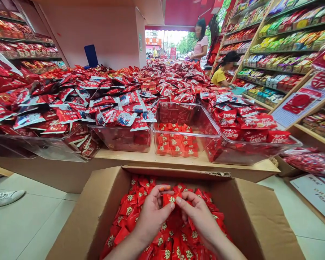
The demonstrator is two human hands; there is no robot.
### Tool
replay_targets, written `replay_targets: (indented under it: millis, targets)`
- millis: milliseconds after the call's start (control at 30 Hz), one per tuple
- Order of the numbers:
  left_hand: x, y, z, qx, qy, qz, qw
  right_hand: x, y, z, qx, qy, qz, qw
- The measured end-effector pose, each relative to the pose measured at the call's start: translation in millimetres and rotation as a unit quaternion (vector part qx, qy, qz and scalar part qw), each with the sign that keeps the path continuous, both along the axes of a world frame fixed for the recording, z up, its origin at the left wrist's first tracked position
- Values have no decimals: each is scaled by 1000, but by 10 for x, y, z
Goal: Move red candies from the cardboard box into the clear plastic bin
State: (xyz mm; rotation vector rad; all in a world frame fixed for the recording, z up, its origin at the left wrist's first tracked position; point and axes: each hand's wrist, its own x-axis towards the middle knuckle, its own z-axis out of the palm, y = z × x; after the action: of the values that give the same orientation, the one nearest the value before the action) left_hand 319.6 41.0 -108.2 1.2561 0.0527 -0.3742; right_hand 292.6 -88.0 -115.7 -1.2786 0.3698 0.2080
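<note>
A cardboard box [250,213] stands open below me, filled with small red packets [159,240] bearing gold characters. Above those packets, my left hand [154,211] and my right hand [196,213] meet around one red packet [169,199]. Thumbs and fingers of both hands pinch it from either side, with its gold mark facing up. Beyond the box, a clear plastic bin [211,134] on the wooden ledge holds similar red packets [176,141] laid in rows on its bottom.
Bins heaped with red and white bags [121,108] flank the clear bin. Shelves of colourful packages [287,47] line the right. A person in yellow [219,76] and one in pink [199,47] are farther back. A shoe [7,198] shows at left.
</note>
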Motion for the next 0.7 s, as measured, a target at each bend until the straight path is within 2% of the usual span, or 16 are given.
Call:
replay_targets:
  millis: [200,367,600,633,700]
  targets:
    - [11,16,3,-3,88,1,996,-9,27,23,-16,-30,-11,999]
    - [35,27,43,-37,121,34,991,-22,38,28,-19,-40,-45,998]
    - [36,-25,67,-130,111,43,984,-20,83,28,61,-45,-90,993]
    - [38,-29,75,-133,110,44,984,-16,73,25,46,-58,-90,993]
    - [41,-24,95,-131,108,45,985,-13,33,15,-42,-123,-89,988]
